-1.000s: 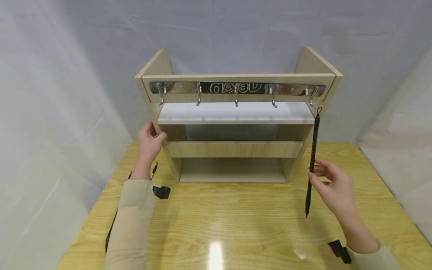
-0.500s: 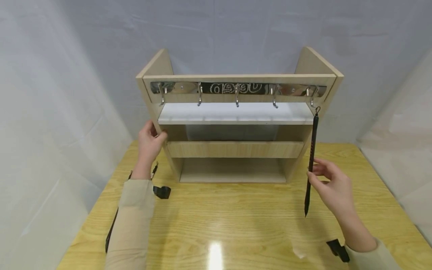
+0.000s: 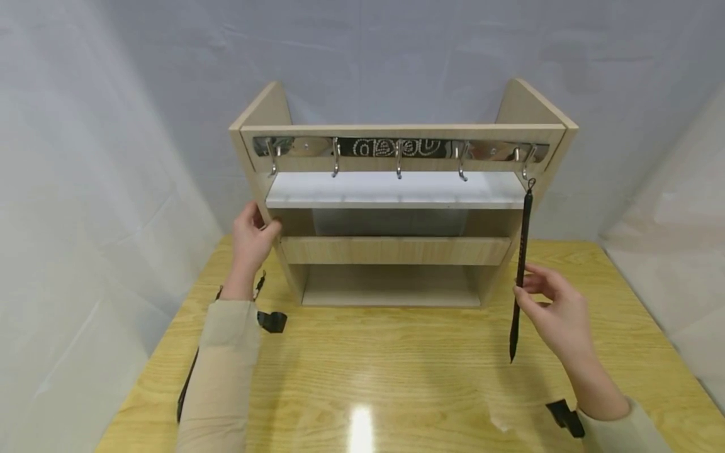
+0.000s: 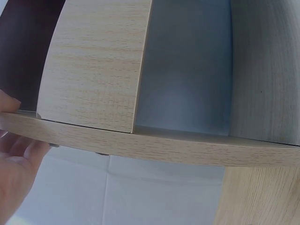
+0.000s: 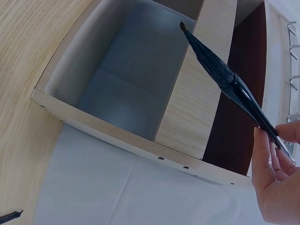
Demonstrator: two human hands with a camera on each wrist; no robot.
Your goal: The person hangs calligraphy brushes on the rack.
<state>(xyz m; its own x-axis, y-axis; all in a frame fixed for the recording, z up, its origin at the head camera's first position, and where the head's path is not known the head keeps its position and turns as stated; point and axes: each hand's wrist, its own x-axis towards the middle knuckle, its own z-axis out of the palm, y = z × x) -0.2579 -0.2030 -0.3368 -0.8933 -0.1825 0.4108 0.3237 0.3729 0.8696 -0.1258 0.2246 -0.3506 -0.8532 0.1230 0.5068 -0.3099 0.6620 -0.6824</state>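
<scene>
Right hand (image 3: 557,311): thumb and fingertips (image 5: 265,154) pinch the mid-shaft of the black brush (image 3: 519,277). The brush hangs tip-down by its loop from the rightmost hook (image 3: 527,165) of the metal hook rail (image 3: 399,148) — just beside the right side panel of the wooden shelf unit (image 3: 396,250), near the tabletop's (image 3: 396,365) back right corner. Left hand (image 3: 250,242): fingers curl round the unit's left panel edge; fingertips hidden behind it. The left wrist view cuts off most of that hand. Black straps (image 3: 270,321) are partly covered by the sleeves.
</scene>
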